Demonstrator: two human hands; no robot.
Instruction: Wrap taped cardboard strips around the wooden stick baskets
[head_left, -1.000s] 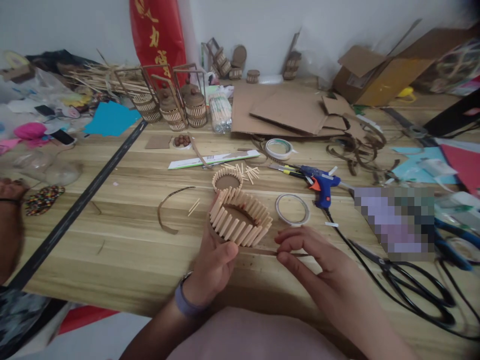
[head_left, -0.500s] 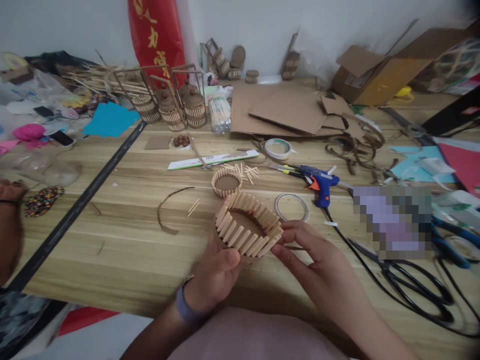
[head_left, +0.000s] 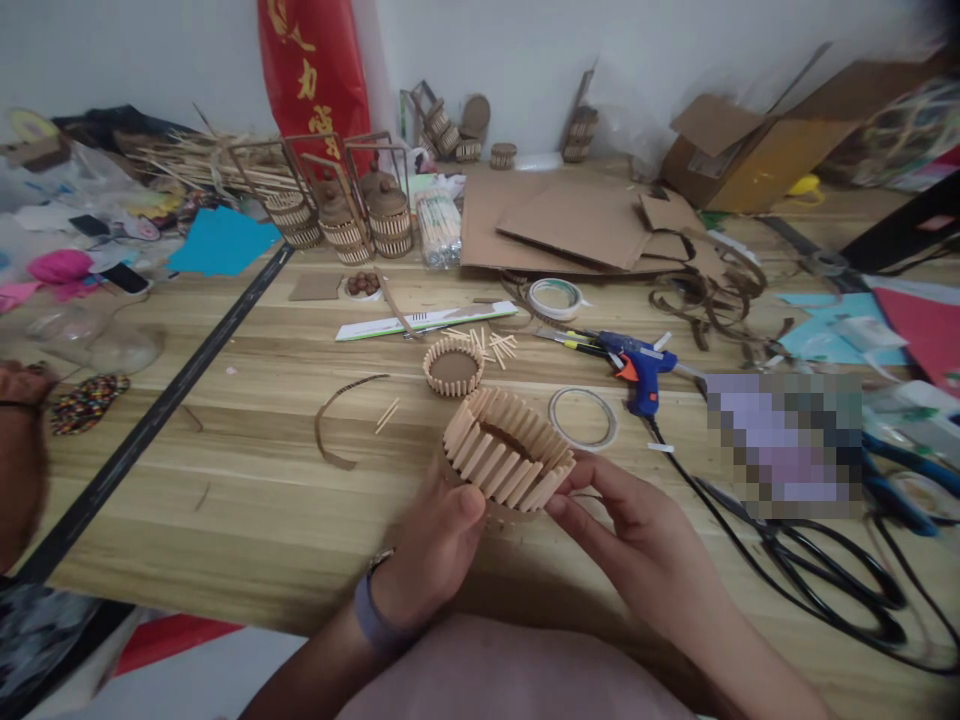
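Tilted above the table is a round basket of upright wooden sticks set around a brown cardboard base. My left hand is closed around its lower left side, thumb pressed on the front. At the right edge, my right hand pinches the basket between thumb and fingers; a thin brown strip shows partly behind those fingers. A smaller ring of sticks on a cardboard disc stands just beyond. Loose short sticks lie near it, and a curved brown strip rests to the left.
A blue glue gun lies at right, its cord running past black scissors. Tape rolls, cardboard sheets and finished little baskets stand farther back. Another person's arm is at the left edge.
The basket has shifted slightly right and tipped, so less of its inner floor shows. Both hands keep their hold on it.
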